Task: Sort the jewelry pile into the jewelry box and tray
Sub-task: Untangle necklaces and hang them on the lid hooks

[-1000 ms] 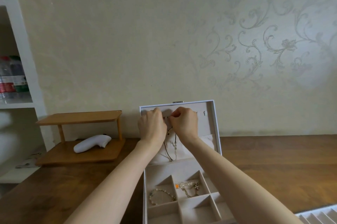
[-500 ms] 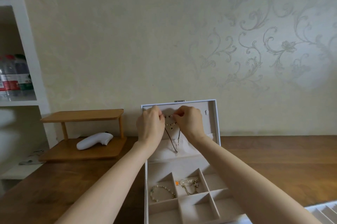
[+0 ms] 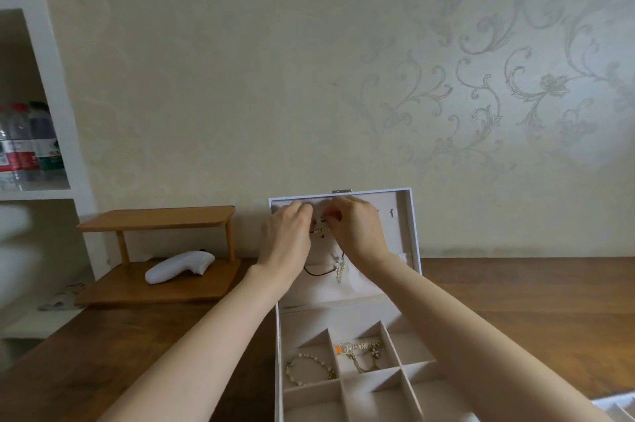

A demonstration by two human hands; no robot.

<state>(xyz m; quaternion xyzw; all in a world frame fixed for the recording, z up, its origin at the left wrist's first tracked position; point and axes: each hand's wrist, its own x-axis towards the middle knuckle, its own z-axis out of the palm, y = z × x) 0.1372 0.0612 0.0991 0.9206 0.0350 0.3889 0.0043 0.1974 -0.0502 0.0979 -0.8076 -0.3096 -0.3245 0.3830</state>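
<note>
At the jewelry box's point(image 3: 279, 346) upright lid point(image 3: 402, 232), the left hand point(image 3: 287, 237) and right hand point(image 3: 357, 232) pinch a dark-cord necklace point(image 3: 319, 273) with curled fingers point(image 3: 304, 210). The fingertips hide the hook. The pendant point(image 3: 340, 268) hangs against the lid. The tray point(image 3: 618, 406) is cropped at the lower right.

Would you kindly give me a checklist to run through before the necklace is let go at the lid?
1. Lid open and upright: ok.
2. Left hand and right hand both pinch the necklace near the lid's top: ok.
3. Necklace hooked onto the lid: cannot tell, the hands hide it.
4. Necklace's loose end hangs above the compartments, not in them: ok.
5. Spare hook to the right bare: ok.
</note>
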